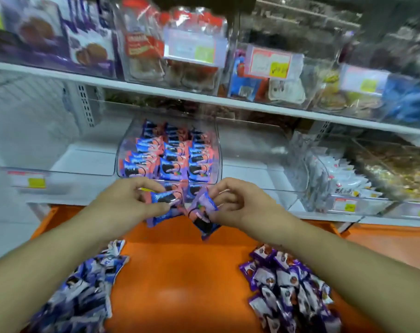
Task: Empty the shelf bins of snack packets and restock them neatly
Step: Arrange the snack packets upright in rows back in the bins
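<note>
Now aligning for neat rows: left hand [132,200] pinching one pink packet [164,200], right hand [237,203] pinching another packet [204,212]. Held at clear bin [122,150] front, presumably for upright insertion.

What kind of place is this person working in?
Most likely a shop's snack aisle: white shelves carry clear bins of wrapped snack packets, and the bins wear price labels.
</note>
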`<state>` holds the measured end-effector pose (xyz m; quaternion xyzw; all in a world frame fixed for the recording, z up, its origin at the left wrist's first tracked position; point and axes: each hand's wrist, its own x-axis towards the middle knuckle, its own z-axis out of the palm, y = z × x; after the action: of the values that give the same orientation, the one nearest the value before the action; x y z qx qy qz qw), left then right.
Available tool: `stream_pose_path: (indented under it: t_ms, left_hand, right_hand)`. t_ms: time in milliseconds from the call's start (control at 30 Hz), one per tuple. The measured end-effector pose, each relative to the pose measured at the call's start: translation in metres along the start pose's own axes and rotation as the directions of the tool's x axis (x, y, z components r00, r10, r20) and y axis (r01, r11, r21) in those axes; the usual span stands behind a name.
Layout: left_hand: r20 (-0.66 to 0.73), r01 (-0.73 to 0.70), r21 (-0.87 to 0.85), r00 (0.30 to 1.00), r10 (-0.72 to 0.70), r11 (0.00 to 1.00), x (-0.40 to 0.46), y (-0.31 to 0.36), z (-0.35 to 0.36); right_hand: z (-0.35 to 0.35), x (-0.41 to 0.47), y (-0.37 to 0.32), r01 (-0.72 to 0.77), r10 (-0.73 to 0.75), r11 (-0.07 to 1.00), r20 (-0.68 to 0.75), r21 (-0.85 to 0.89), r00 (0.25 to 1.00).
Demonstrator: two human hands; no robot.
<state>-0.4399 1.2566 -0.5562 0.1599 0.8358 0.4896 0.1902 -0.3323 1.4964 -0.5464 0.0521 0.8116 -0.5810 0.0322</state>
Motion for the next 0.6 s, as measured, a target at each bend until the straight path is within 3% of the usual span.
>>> stream_pose_path:
  t_ms: [133, 300, 600]
  left_hand:
    - [-0.021, 0.018, -0.057, 1.000, -0.019, 0.998, -0.004, 0.002, -0.018]
    - [-0.020, 0.017, -0.036, 1.000, -0.018, 0.999, 0.005, -0.001, -0.032]
    - [-0.123, -0.022, 0.058, 0.992, 0.029, 0.998, 0.028, -0.010, -0.057]
  right_hand:
    - [0.011, 0.005, -0.025, 0.070, -0.060, 0.996, -0.156, 0.058, 0.986]
    - [0.011, 0.021, -0.031, 0.033, 0.009, 0.970, -0.173, 0.239, 0.985]
    - [0.013, 0.077, -0.032, 0.050, -0.048, 0.999, -0.242, -0.001, 0.969]
